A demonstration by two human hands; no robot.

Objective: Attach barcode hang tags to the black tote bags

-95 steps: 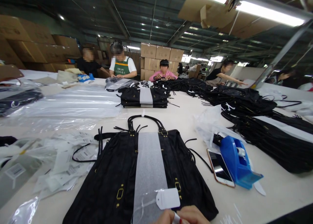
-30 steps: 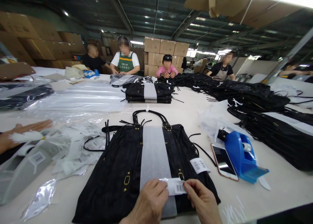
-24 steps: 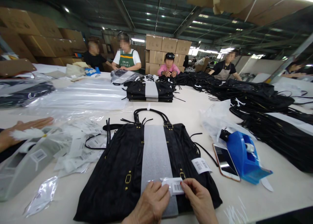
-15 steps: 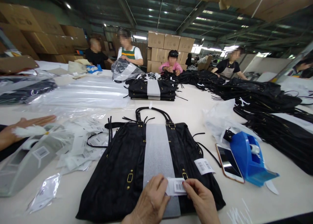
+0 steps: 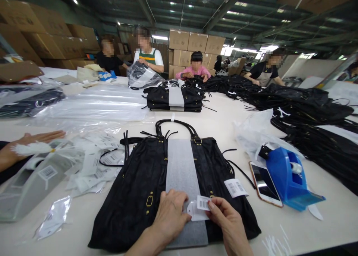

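Observation:
A black handbag [image 5: 131, 196] lies flat in front of me, handles pointing away, with a grey paper strip [image 5: 181, 166] down its middle. Over the strip, my right hand [image 5: 228, 220] pinches a small white barcode label [image 5: 203, 202] between thumb and fingers. A white hang tag [image 5: 195, 212] with a hole near its rounded end lies under the label. My left hand [image 5: 170, 213] has its fingers curled, and its thumb is at the tag's left edge; its exact hold is partly hidden. Another white barcode tag [image 5: 235, 188] rests on the bag's right side.
To the right are a phone [image 5: 265, 183] and a blue tape dispenser [image 5: 288, 177]. Loose tags [image 5: 92, 166] and a grey dispenser [image 5: 33, 189] sit left, beside another person's hand [image 5: 41, 138]. Folded black bags [image 5: 173, 99] and several people are across the table.
My left hand has shifted left and slightly up, uncovering the hang tag's holed end. The barcode label in my right hand has lifted and tilted above the tag.

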